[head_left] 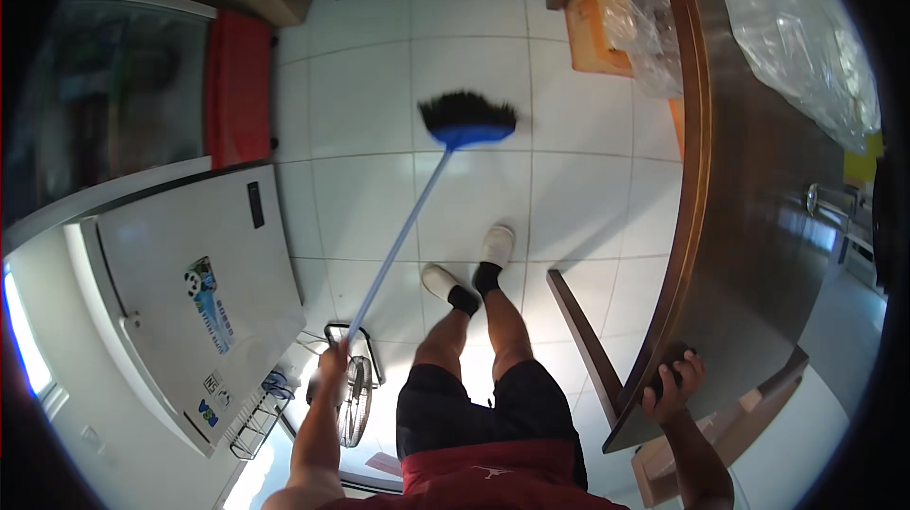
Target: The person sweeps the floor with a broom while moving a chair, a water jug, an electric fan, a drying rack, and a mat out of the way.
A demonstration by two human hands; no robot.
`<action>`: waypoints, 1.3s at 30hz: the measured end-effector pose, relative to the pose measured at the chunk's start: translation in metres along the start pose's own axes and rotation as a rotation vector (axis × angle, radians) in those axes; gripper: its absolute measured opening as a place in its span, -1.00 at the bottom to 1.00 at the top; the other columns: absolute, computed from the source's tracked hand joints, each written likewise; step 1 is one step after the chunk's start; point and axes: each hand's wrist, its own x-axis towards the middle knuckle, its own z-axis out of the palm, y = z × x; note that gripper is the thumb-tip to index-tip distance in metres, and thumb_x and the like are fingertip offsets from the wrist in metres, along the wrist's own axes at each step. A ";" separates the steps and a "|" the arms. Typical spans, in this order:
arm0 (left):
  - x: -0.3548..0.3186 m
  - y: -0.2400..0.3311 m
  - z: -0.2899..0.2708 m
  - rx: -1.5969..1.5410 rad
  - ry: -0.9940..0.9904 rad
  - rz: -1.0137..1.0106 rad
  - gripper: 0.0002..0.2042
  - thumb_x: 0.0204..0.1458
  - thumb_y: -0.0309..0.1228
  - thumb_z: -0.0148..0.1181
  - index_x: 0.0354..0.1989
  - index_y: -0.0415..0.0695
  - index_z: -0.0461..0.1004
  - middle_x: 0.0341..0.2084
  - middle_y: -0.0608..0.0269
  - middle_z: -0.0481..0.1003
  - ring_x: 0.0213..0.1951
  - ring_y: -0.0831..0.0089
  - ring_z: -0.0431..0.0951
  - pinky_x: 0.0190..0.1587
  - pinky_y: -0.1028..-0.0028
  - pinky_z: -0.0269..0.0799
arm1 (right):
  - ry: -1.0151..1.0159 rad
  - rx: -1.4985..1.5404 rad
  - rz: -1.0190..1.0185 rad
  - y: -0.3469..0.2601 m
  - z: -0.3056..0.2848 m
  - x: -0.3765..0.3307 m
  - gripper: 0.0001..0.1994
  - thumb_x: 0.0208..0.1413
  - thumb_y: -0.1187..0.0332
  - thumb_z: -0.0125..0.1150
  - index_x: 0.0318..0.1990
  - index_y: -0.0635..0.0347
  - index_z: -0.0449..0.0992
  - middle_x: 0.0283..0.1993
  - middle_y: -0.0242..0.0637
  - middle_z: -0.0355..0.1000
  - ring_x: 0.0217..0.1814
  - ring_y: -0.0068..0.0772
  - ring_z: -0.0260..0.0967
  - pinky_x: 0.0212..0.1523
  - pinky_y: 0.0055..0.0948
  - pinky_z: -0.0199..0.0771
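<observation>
One broom (482, 135), two hands (333, 361), two pale shoes (498, 246), two black socks (486, 278) and one fan (354, 404) are visible.

A white fridge (152, 245) and wooden table (758, 178) (tiled floor (360, 112) too) suggest a home.

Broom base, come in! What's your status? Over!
Left fingers around broom handle. Right fingers at edge of brown table. Bristles ahead of both shoes. White fridge left, table right.
</observation>
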 end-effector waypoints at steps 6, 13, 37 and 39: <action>-0.032 0.010 -0.038 -0.234 0.213 -0.048 -0.46 0.08 -0.01 -0.28 -0.56 -0.25 0.43 -0.70 -0.10 0.39 -0.55 -0.03 0.42 -0.48 0.24 0.27 | -0.035 -0.006 -0.048 0.007 0.001 -0.006 -0.61 0.07 0.15 -0.20 -0.10 0.28 0.22 -0.06 0.01 0.07 0.06 0.11 0.03 0.00 0.11 0.04; 0.237 0.151 -0.064 -0.305 0.565 0.146 -0.40 0.09 0.07 -0.45 -0.49 -0.22 0.38 -0.52 -0.15 0.44 -0.41 -0.15 0.41 -0.39 0.03 0.27 | -0.037 0.021 -0.051 0.005 0.003 0.002 -0.57 0.06 0.12 -0.19 -0.06 0.31 0.19 -0.04 0.02 0.05 0.08 0.12 -0.01 -0.03 0.08 0.06; 0.130 0.150 -0.055 -0.040 0.421 0.459 -0.53 0.13 -0.06 -0.34 -0.52 -0.22 0.33 -0.58 -0.17 0.41 -0.47 -0.13 0.41 -0.47 0.05 0.28 | -0.058 -0.014 -0.050 -0.001 0.001 0.009 -0.61 0.06 0.19 -0.12 -0.07 0.33 0.27 -0.04 0.02 0.08 0.07 0.07 0.06 -0.01 -0.01 0.10; 0.182 0.202 -0.061 -0.016 0.426 0.446 -0.54 0.12 -0.04 -0.33 -0.47 -0.20 0.34 -0.61 -0.09 0.43 -0.50 -0.10 0.42 -0.46 0.09 0.34 | 0.005 0.057 -0.037 0.000 0.012 0.009 -0.60 0.08 0.19 -0.14 -0.05 0.34 0.26 -0.02 0.02 0.07 0.08 0.06 0.05 0.00 -0.04 0.09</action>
